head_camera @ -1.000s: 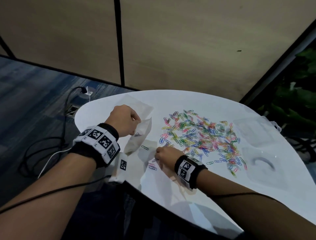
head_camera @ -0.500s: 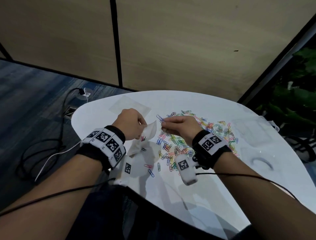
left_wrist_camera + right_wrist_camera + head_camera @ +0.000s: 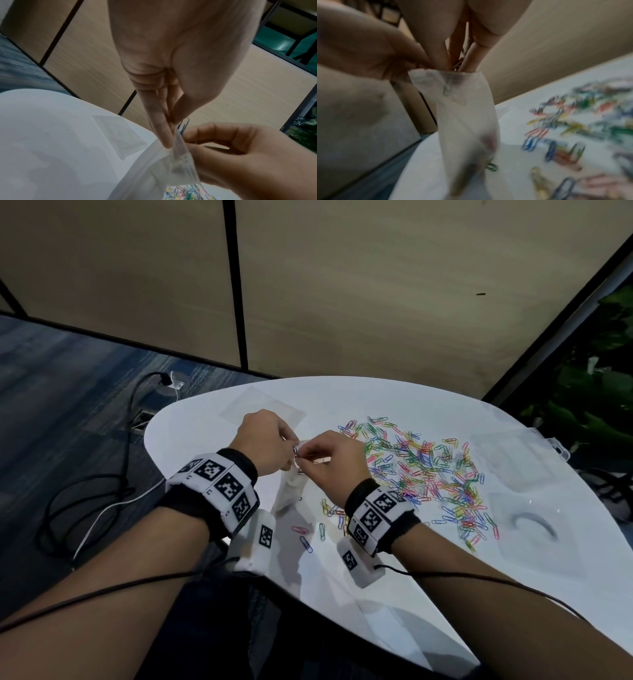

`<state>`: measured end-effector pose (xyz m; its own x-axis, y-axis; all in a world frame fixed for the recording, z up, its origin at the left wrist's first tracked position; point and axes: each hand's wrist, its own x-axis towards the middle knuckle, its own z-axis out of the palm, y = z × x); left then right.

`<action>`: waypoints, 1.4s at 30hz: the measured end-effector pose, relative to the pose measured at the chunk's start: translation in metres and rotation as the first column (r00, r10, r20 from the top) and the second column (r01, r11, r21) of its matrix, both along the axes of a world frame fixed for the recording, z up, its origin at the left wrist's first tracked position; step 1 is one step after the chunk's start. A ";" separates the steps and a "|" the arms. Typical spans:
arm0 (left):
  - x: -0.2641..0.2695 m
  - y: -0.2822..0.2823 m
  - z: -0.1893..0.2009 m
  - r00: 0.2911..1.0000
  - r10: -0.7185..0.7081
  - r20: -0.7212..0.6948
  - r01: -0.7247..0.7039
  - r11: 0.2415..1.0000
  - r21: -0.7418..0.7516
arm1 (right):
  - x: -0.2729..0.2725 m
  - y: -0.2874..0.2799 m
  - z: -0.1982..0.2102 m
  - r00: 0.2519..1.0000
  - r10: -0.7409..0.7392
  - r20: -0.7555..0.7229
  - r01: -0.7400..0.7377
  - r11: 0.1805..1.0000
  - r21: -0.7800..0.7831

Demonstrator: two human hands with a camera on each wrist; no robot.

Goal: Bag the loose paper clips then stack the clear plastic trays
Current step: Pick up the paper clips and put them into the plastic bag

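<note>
My left hand (image 3: 274,440) pinches the rim of a small clear bag (image 3: 289,491) and holds it upright above the white table (image 3: 342,402). In the left wrist view the fingertips (image 3: 164,136) grip the bag's (image 3: 173,167) zip edge. My right hand (image 3: 308,462) pinches a few paper clips (image 3: 183,126) at the bag's mouth; its fingertips (image 3: 469,59) dip into the bag (image 3: 467,119). A clip shows inside the bag. A wide scatter of coloured paper clips (image 3: 428,470) lies to the right. Two clear plastic trays (image 3: 517,460) (image 3: 537,542) sit side by side at the far right.
A second flat clear bag (image 3: 263,407) lies on the table behind my left hand. Several stray clips (image 3: 310,537) lie near the front edge. Cables (image 3: 85,508) run over the floor at left. A plant (image 3: 589,392) stands beyond the table's right edge.
My right hand left the table with clips, rose and moved left to the bag's mouth. My left hand has kept hold of the bag and lifted it a little.
</note>
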<state>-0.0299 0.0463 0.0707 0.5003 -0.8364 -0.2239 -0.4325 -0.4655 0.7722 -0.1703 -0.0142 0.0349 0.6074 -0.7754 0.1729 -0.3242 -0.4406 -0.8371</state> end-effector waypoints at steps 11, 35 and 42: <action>0.000 0.000 0.000 0.997 -0.036 0.073 0.036 0.999 0.000 | 0.001 -0.015 0.018 0.877 0.231 -0.420 -0.292 0.953 -0.084; 0.032 0.010 0.004 0.987 0.064 0.145 -0.069 0.997 0.035 | -0.053 0.043 -0.100 0.290 0.288 -0.912 -0.835 0.543 -0.094; 0.020 0.006 0.009 0.989 0.027 0.148 -0.035 0.998 0.050 | -0.095 0.017 -0.098 0.346 0.116 -0.931 -0.754 0.625 -0.202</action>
<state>-0.0101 0.0521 0.0800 0.5567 -0.8090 -0.1886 -0.5246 -0.5185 0.6752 -0.2655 0.0032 -0.0627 0.8914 -0.2803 -0.3561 -0.2472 -0.9593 0.1364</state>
